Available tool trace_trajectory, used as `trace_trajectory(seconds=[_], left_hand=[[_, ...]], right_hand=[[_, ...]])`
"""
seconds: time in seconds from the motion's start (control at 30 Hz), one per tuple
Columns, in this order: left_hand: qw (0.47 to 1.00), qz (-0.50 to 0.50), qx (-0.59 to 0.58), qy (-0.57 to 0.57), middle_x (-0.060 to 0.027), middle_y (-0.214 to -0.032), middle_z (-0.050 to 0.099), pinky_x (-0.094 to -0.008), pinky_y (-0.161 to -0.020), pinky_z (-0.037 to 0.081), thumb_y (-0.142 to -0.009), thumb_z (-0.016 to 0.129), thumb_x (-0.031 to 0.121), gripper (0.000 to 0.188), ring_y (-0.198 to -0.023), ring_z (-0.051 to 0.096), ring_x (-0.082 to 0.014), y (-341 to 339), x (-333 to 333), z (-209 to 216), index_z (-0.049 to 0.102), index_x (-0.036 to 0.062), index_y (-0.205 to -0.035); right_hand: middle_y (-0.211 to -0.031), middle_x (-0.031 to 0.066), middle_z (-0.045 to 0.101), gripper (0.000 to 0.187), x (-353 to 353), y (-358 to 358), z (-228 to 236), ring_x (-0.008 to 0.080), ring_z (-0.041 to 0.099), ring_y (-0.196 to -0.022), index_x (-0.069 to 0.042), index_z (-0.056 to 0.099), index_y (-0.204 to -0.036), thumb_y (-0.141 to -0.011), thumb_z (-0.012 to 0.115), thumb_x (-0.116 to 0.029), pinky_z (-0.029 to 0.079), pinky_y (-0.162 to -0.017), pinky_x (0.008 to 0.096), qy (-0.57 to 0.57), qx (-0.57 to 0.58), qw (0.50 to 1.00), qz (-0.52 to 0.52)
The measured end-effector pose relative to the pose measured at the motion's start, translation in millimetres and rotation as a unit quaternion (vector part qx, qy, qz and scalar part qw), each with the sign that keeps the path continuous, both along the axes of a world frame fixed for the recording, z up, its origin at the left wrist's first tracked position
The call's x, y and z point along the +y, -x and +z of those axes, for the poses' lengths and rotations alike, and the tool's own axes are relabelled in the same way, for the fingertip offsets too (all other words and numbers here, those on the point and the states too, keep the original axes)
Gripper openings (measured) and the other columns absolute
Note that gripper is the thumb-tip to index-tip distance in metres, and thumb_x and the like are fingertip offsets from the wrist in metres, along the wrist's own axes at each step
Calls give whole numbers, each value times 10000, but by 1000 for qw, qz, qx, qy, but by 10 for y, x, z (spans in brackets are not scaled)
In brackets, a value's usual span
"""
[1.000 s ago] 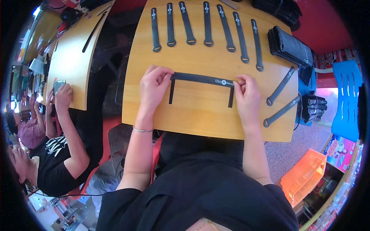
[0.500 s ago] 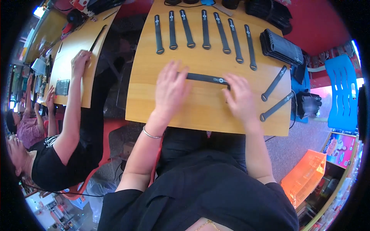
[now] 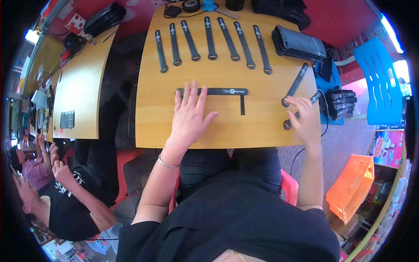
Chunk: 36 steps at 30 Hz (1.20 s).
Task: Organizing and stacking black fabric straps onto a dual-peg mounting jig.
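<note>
Wooden surface [image 3: 152,126] in front of us, red floor behind. Our left hand [image 3: 190,114] lies flat, fingers spread, pressing the left end of the long black strap [image 3: 218,91] at centre; a short black strip [image 3: 242,105] hangs down from its right part. Our right hand [image 3: 304,118] is at the right edge, fingers closed on one loose strap [image 3: 301,112], a second loose strap [image 3: 295,85] just beside. Row of seven straps [image 3: 209,37] lies along the far side, stacked black pouches [image 3: 298,43] far right.
</note>
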State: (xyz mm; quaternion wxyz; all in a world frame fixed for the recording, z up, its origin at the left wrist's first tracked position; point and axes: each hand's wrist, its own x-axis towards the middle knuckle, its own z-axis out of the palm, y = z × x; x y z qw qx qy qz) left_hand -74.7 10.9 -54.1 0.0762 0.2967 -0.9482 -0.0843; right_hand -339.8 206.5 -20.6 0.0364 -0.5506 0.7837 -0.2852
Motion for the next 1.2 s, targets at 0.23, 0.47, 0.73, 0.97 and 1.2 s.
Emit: trace_trajectory(seconds=[0.23,0.47,0.73,0.97,1.2], left_hand=[[998,46,-24,21,-247,-1470,280,-530,-1123,138,-897,545,406,653,-1372,236,-417,-41,-71,-53,361,37,-1403],[970,-67,212,-97,-226,-1311,476,-460,-1035,355,-840,650,227,499,-1230,445,-387,162,185,146,508,6,-1264],[925,-126,215,-287,-165,-1082,619,-360,-838,502,-851,650,160,351,-979,612,-294,448,723,360,587,18,-1165],[880,-50,267,-389,-77,-790,619,-236,-574,485,-850,598,-9,152,-628,605,-128,12,296,323,677,10,-978],[813,100,350,-454,-27,-796,597,-197,-564,467,-838,647,-18,79,-646,587,-85,-442,-118,248,667,-9,-914]], right_hand=[[-1001,103,620,378,300,396,25,291,524,-1060,-42,610,-998,-637,722,-37,421,-940,375,-86,65,992,66],[-842,81,594,239,315,477,-28,292,540,-913,-51,592,-851,-651,721,-63,438,-778,395,-156,12,982,103],[-815,97,599,118,-70,-440,246,308,581,-801,-57,593,-850,-756,654,-95,448,-733,394,-72,-46,983,164],[-833,116,620,133,-255,-571,324,306,602,-798,-50,619,-904,-788,651,-104,463,-711,373,-89,-163,968,171],[-833,126,641,141,-481,-505,115,283,617,-793,-24,658,-926,-792,648,-64,472,-713,346,-77,-230,957,157]])
